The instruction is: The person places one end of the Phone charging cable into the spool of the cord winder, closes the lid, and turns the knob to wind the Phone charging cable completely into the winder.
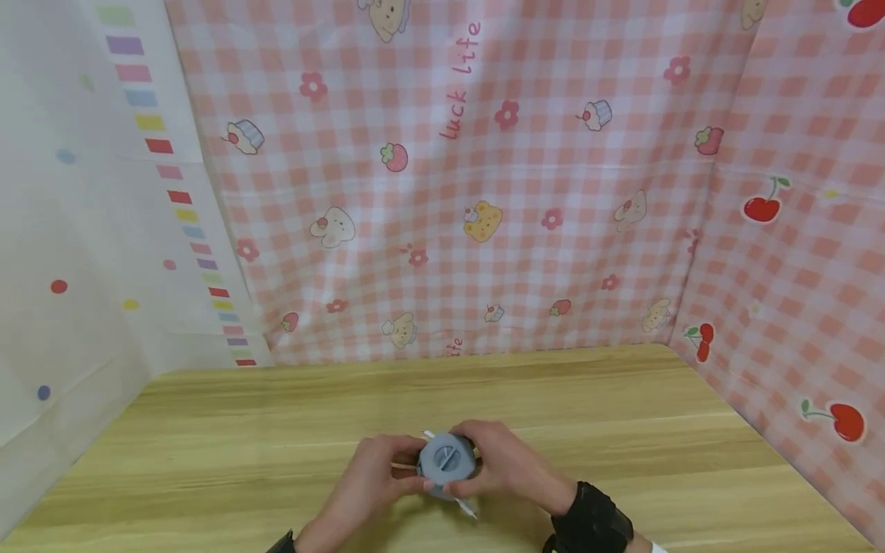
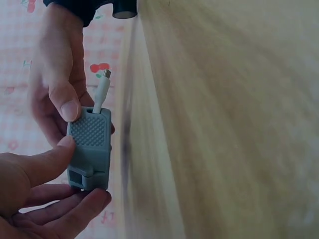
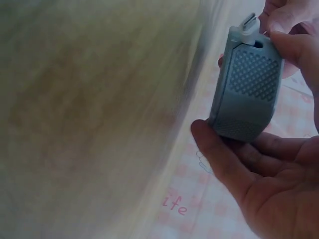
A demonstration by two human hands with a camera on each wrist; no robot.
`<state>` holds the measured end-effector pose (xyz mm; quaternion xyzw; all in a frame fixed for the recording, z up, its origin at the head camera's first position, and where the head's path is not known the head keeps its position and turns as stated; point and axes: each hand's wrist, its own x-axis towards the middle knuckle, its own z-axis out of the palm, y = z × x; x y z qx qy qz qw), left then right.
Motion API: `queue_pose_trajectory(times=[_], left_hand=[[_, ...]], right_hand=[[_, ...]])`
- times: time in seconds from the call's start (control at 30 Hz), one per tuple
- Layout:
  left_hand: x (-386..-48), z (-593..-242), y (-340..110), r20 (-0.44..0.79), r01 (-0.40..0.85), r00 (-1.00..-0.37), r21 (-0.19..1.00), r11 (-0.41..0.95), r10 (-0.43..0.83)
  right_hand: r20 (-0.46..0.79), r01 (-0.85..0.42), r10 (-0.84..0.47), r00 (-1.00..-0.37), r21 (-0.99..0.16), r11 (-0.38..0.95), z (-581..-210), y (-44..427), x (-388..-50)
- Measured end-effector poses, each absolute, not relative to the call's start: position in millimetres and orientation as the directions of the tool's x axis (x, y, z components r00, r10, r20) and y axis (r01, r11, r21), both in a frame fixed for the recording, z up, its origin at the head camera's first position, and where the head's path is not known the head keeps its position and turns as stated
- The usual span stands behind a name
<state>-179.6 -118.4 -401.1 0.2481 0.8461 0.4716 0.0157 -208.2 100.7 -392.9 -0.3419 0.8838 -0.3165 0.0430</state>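
Both hands hold one grey cable winder [image 1: 445, 463] above the tabletop. On its upper face is a round recess with a bar across it. My left hand [image 1: 373, 476] grips its left side between thumb and fingers; my right hand [image 1: 508, 465] grips the right side the same way. Out of opposite sides stick two white cable ends. One is a USB-C style plug [image 2: 101, 92], visible in the left wrist view; the right wrist view has a white plug [image 3: 248, 29] beside a small slot. Textured panels mark the winder's edge. Any cable inside is hidden.
The wood-grain tabletop [image 1: 276, 430] spreads around the hands. Behind it hangs a pink checked cloth [image 1: 442, 276], with another checked cloth [image 1: 795, 307] at right and a white dotted cloth [image 1: 90, 322] at left. A black band [image 1: 591, 518] wraps the right wrist.
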Motion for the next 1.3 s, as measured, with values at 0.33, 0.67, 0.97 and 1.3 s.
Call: queue_pose_trajectory(times=[0.33, 0.67, 0.97, 1.3], left_hand=[[-176.9, -406.8, -110.4, 0.157, 0.404, -0.873, 0.763, 0.504, 0.461], [-179.7, -406.6, -110.3, 0.158, 0.441, -0.863, 0.701, 0.561, 0.481], [-182.2, -407.8, -110.0, 0.123, 0.42, -0.867, 0.703, 0.574, 0.483], [-183.0, -404.8, -107.1, 0.126, 0.42, -0.87, 0.697, 0.581, 0.477]], right_hand=[[0.063, -0.56, -0.639, -0.767, -0.551, 0.619, -393.3, 101.5, -202.0], [-0.006, -0.529, -0.618, -0.786, -0.511, 0.678, -393.7, 101.2, -201.9], [-0.019, -0.529, -0.624, -0.781, -0.512, 0.677, -395.7, 102.9, -202.4], [-0.011, -0.538, -0.624, -0.781, -0.495, 0.682, -393.1, 104.3, -201.7]])
